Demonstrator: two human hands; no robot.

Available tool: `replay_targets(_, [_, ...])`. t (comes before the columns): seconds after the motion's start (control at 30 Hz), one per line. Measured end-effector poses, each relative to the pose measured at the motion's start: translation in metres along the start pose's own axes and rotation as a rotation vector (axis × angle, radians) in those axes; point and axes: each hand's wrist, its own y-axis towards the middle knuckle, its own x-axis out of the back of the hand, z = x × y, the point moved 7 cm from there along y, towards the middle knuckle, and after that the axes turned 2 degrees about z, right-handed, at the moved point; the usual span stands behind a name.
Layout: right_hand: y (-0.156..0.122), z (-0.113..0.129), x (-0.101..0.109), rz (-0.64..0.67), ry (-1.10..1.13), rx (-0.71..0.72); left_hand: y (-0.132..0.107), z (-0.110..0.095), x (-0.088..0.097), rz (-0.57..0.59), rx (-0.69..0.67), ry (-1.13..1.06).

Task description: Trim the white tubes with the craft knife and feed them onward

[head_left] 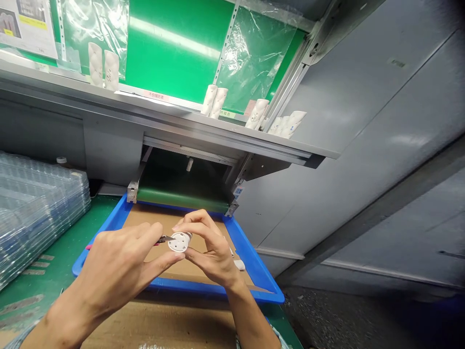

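My right hand (214, 245) is closed around a white cylindrical part (178, 242), its round end turned towards me. Small holes and slots show in that end face. Gripped in my left hand (125, 257) is a thin pointed tool (166, 238) with a metal, blade-like tip; a pink-red bit of it sticks out behind the hand. The tip touches or lies just over the rim of the part's end face. My left thumb presses against the lower edge of the part. Most of the tool is hidden by my fingers.
Below my hands lies a blue tray (254, 271) lined with cardboard, with white pieces (240, 264) at its right. A green conveyor belt (181, 196) ends at the tray, carrying another white part (189, 165). Clear plastic trays (39, 208) are stacked left. White twisted cylinders (96, 65) stand on the shelf.
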Motion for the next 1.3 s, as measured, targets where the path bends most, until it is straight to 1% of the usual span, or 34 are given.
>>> replay_targets(0.2, [0.0,0.002,0.0,-0.029,-0.048,0.021,0.0,-0.001,0.0,0.013,-0.016,0.027])
replay_targets(0.4, [0.0,0.007,0.002,-0.083,-0.117,0.066,-0.001,-0.001,-0.005,0.062,-0.003,-0.03])
replay_targets(0.6, [0.0,0.009,0.002,-0.135,-0.17,0.099,-0.001,-0.001,-0.004,0.03,0.026,-0.06])
replay_targets(0.77, [-0.001,0.013,0.0,-0.173,-0.232,0.113,0.0,-0.002,-0.006,0.061,0.015,-0.059])
replay_targets(0.83, [-0.002,0.014,0.0,-0.182,-0.254,0.116,0.0,-0.002,-0.007,0.087,0.021,-0.093])
replay_targets(0.97, [-0.002,0.014,-0.001,-0.182,-0.261,0.121,-0.001,-0.001,-0.011,0.176,0.046,-0.267])
replay_targets(1.03, [-0.002,0.013,-0.001,-0.177,-0.246,0.113,-0.001,0.0,-0.011,0.196,0.061,-0.336])
replay_targets(1.1, [0.0,0.011,-0.002,-0.161,-0.212,0.097,-0.001,0.004,-0.008,0.174,0.104,-0.373])
replay_targets(1.2, [0.003,0.008,-0.006,-0.101,-0.121,0.075,-0.001,0.009,-0.006,0.141,0.163,-0.447])
replay_targets(1.3, [0.004,0.006,-0.009,-0.083,-0.076,0.082,-0.001,0.009,-0.004,0.088,0.154,-0.447])
